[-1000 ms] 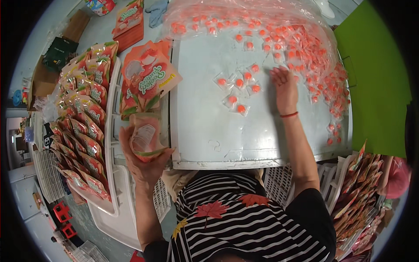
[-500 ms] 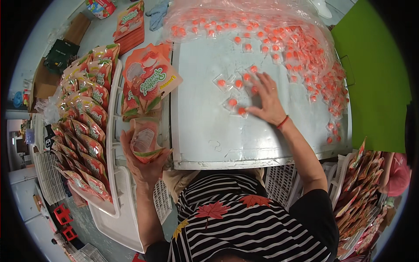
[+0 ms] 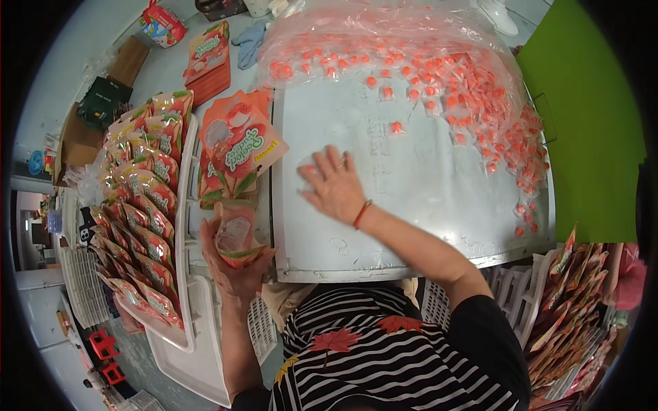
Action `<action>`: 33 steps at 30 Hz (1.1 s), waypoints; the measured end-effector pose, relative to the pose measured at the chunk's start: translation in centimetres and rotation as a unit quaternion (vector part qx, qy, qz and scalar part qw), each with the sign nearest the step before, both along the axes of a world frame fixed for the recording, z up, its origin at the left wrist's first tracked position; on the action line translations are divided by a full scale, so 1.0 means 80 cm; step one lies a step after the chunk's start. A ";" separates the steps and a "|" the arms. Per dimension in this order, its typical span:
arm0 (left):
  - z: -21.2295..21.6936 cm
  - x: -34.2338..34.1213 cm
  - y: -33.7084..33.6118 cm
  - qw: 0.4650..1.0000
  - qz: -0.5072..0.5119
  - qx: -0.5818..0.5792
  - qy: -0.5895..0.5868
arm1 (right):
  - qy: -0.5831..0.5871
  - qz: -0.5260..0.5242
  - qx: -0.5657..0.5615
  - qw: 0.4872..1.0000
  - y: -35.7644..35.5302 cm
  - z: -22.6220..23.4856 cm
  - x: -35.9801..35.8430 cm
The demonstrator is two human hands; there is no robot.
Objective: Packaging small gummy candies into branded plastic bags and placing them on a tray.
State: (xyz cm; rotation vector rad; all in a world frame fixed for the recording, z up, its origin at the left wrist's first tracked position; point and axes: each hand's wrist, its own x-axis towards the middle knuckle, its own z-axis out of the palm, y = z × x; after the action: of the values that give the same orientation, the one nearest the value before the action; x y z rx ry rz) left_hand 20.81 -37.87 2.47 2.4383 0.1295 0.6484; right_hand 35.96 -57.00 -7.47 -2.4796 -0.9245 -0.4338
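Note:
My left hand [image 3: 236,270] is closed round an open pink candy pouch [image 3: 236,233], held mouth up just off the table's left edge. With fingers spread, my right hand [image 3: 336,188] lies palm down on the metal tabletop [image 3: 411,198]. A trace of orange shows by its fingertips, and whatever is under the palm is hidden. One wrapped orange candy [image 3: 396,128] rests apart on the tabletop. Farther back and to the right spreads a large heap of the same wrapped candies [image 3: 473,85], partly under clear plastic sheeting [image 3: 384,27].
Flat pouches [image 3: 240,147] lie left of the tabletop, with a stack of more pouches [image 3: 208,58] behind. Filled pouches stand in rows in a white crate [image 3: 186,205] at the left. A green board [image 3: 589,137] borders the right side, above another crate of pouches [image 3: 558,301].
My right hand has swept left across the tabletop, toward the pouch. The several loose candies near it no longer show, except one left behind. My left hand keeps holding the pouch.

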 end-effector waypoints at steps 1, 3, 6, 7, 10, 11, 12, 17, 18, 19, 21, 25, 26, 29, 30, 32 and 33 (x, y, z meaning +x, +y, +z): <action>0.002 0.000 0.000 1.000 0.000 0.002 -0.004 | 0.007 0.012 0.017 1.000 0.011 -0.001 -0.008; 0.006 0.001 0.000 1.000 0.001 0.007 -0.010 | 0.017 0.026 0.050 0.998 0.015 0.015 -0.022; 0.010 -0.003 0.004 1.000 0.004 0.010 -0.018 | 0.002 0.002 0.089 0.996 -0.003 0.029 0.010; 0.009 -0.007 0.007 1.000 0.004 0.010 -0.021 | -0.021 -0.036 0.093 0.995 -0.020 0.031 0.035; 0.005 -0.016 0.018 0.999 0.030 -0.019 -0.008 | -0.085 -0.172 0.064 0.979 -0.101 0.043 0.132; 0.005 -0.014 0.016 1.000 0.025 -0.002 -0.001 | -0.076 -0.199 0.079 0.974 -0.137 0.035 0.166; 0.004 -0.009 0.013 1.000 0.018 0.015 0.005 | -0.068 -0.226 0.094 0.967 -0.170 0.022 0.194; 0.006 0.005 0.005 1.000 0.011 0.011 0.010 | -0.041 -0.136 0.047 0.989 -0.218 -0.015 0.219; 0.007 0.005 0.004 1.000 0.020 0.013 0.017 | -0.087 -0.097 0.001 0.991 -0.207 -0.016 0.209; 0.007 0.006 0.004 0.999 0.023 0.014 0.020 | -0.084 -0.094 0.002 0.992 -0.199 -0.016 0.201; 0.006 0.003 0.008 0.999 0.030 0.018 0.025 | 0.085 -0.052 0.181 0.978 -0.176 0.010 0.176; 0.007 0.006 0.011 0.999 0.018 0.023 0.014 | 0.358 -0.064 0.658 0.659 -0.215 0.013 0.189; 0.006 0.006 0.012 1.000 0.015 0.015 0.004 | 0.358 -0.066 0.658 0.659 -0.235 0.010 0.194; -0.001 0.000 0.019 1.000 0.016 -0.016 0.004 | 0.382 -0.116 0.738 0.544 -0.279 0.003 0.196; -0.003 -0.003 0.020 0.999 0.021 -0.036 0.015 | 0.383 -0.121 0.732 0.551 -0.286 0.002 0.192; -0.003 -0.004 0.017 1.000 0.009 -0.020 0.008 | 0.378 -0.145 0.714 0.571 -0.290 0.000 0.189; -0.003 -0.005 0.016 1.000 0.001 -0.002 0.001 | 0.378 -0.143 0.714 0.571 -0.274 0.012 0.182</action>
State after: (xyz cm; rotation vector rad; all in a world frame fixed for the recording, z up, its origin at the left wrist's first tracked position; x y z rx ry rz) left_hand 20.44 -36.58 2.27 2.4359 0.1326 0.6455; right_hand 50.54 -78.91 -6.53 -0.9568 0.2839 -0.0450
